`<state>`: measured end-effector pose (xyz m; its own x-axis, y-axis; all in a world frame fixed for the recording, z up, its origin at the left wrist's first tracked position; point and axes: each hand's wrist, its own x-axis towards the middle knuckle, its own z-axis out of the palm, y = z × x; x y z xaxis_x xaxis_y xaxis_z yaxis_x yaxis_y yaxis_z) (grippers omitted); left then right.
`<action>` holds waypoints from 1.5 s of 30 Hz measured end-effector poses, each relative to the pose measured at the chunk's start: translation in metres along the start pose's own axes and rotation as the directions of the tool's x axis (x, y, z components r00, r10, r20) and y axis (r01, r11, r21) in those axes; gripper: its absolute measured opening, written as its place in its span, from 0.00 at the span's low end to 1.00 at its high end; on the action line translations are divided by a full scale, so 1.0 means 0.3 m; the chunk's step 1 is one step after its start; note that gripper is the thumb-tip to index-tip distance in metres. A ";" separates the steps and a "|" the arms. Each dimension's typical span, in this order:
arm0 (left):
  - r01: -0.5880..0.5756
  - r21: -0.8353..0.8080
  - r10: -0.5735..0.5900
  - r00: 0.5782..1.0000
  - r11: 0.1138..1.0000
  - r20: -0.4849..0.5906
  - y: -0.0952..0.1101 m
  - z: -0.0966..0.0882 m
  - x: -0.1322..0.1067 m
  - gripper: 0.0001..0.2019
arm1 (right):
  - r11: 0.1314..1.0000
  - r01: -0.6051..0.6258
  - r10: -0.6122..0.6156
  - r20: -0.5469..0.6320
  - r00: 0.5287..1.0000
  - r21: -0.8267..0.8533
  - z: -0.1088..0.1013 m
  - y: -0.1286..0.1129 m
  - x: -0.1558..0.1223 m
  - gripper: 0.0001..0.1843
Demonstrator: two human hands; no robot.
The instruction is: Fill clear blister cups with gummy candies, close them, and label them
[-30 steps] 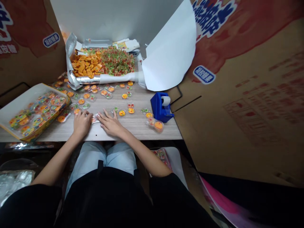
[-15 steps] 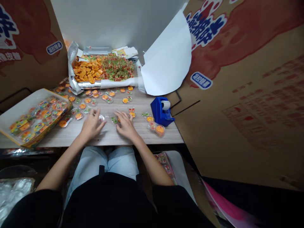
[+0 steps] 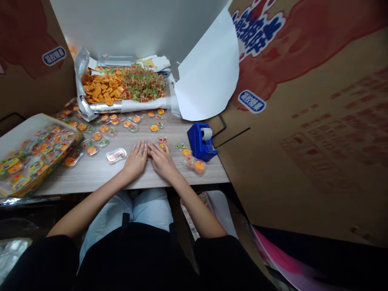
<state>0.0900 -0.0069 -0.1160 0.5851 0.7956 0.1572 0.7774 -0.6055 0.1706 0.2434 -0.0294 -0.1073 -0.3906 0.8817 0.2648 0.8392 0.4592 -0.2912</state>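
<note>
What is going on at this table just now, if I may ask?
A person's left hand and right hand are close together on the table, over something orange that they mostly hide. A clear pack lies to the left of the left hand. Filled packs fill much of an open box farther left, and a blue tape dispenser stands to the right.

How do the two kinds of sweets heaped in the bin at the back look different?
Colour: the orange pieces are mostly orange; the red-and-green pieces mix those two colours.
Size: individual orange pieces look larger and flatter than the red-and-green pieces.
Place: orange pieces lie left, red-and-green pieces right.
Both are loosely heaped in the same bin.
</note>
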 end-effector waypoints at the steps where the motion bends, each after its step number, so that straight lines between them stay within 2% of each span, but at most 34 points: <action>1: -0.010 -0.008 0.010 1.000 1.000 0.001 -0.001 0.007 -0.004 0.26 | 1.000 0.022 -0.022 0.005 1.000 0.005 -0.004 0.007 -0.001 0.24; 4: -0.018 -0.042 0.018 1.000 0.999 0.001 -0.002 0.013 -0.015 0.26 | 0.997 0.062 -0.064 0.050 0.997 0.048 -0.026 0.043 0.001 0.21; 8: -0.033 -0.097 0.035 0.999 0.995 0.011 -0.009 0.009 -0.027 0.28 | 0.995 0.046 -0.055 0.106 0.993 0.091 -0.054 0.085 0.022 0.16; 15: -0.005 -0.037 0.007 0.998 0.999 0.065 -0.017 -0.011 -0.059 0.26 | 0.998 0.027 -0.035 0.149 0.988 0.056 -0.054 0.040 0.030 0.25; 21: 0.024 0.066 -0.035 0.984 0.998 0.177 0.025 -0.063 -0.082 0.42 | 0.998 0.018 -0.024 0.105 0.994 0.063 -0.022 0.036 0.000 0.29; 24: 0.008 0.080 -0.025 0.975 0.997 0.222 0.030 -0.077 -0.102 0.47 | 0.988 0.027 -0.039 0.078 0.996 0.150 -0.012 0.053 -0.015 0.24; 27: -0.024 0.075 0.006 0.974 0.997 0.226 0.032 -0.079 -0.136 0.45 | 0.979 0.054 -0.068 0.065 0.996 0.198 -0.009 0.061 -0.020 0.15; 29: -0.040 0.035 0.033 0.980 0.999 0.196 0.030 -0.088 -0.160 0.42 | 0.980 0.068 -0.080 0.058 0.995 0.188 -0.013 0.059 -0.015 0.12; 31: -0.056 -0.028 0.059 0.991 0.998 0.117 0.005 -0.120 -0.180 0.36 | 0.985 0.067 -0.078 0.063 0.995 0.157 -0.017 0.050 -0.006 0.10; 33: -0.043 -0.078 0.042 0.999 0.996 -0.012 -0.063 -0.187 -0.199 0.28 | 0.990 0.064 -0.075 0.081 0.994 0.128 -0.019 0.039 0.002 0.09; 34: -0.009 -0.088 0.002 0.997 0.996 -0.082 -0.118 -0.233 -0.209 0.24 | 0.991 0.064 -0.075 0.088 0.993 0.119 -0.017 0.032 0.004 0.10; 36: 0.142 -0.074 -0.154 0.967 0.987 -0.200 -0.266 -0.339 -0.235 0.20 | 0.991 0.066 -0.077 0.094 0.993 0.118 -0.009 0.015 0.003 0.11; 37: 0.258 -0.045 -0.262 0.934 0.965 -0.244 -0.354 -0.392 -0.253 0.19 | 0.991 0.064 -0.075 0.096 0.993 0.120 -0.003 0.005 -0.001 0.13; 38: 0.401 -0.020 -0.390 0.876 0.916 -0.283 -0.445 -0.441 -0.274 0.19 | 0.991 0.061 -0.073 0.097 0.993 0.123 0.001 -0.006 -0.005 0.15; 40: 0.660 -0.003 -0.637 0.724 0.751 -0.266 -0.615 -0.512 -0.320 0.22 | 0.992 0.039 -0.049 0.079 0.996 0.118 0.006 -0.026 -0.016 0.22; 41: 0.743 -0.015 -0.727 0.650 0.669 -0.223 -0.685 -0.532 -0.341 0.26 | 0.994 0.014 -0.019 0.053 0.998 0.104 0.005 -0.035 -0.021 0.26; 43: 0.793 -0.028 -0.784 0.595 0.609 -0.176 -0.781 -0.547 -0.370 0.34 | 0.994 -0.098 0.099 -0.020 0.995 0.049 -0.005 -0.047 -0.024 0.28; 45: 0.799 -0.016 -0.790 0.591 0.601 -0.164 -0.823 -0.539 -0.377 0.36 | 0.960 -0.279 0.276 -0.071 0.959 -0.034 -0.020 -0.051 -0.017 0.27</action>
<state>-0.2054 0.0489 -0.0184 -0.3066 0.9446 0.1175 0.9310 0.2719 0.2434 0.2349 -0.0415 -0.0989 -0.1160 0.9640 0.2390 0.9270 0.1915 -0.3223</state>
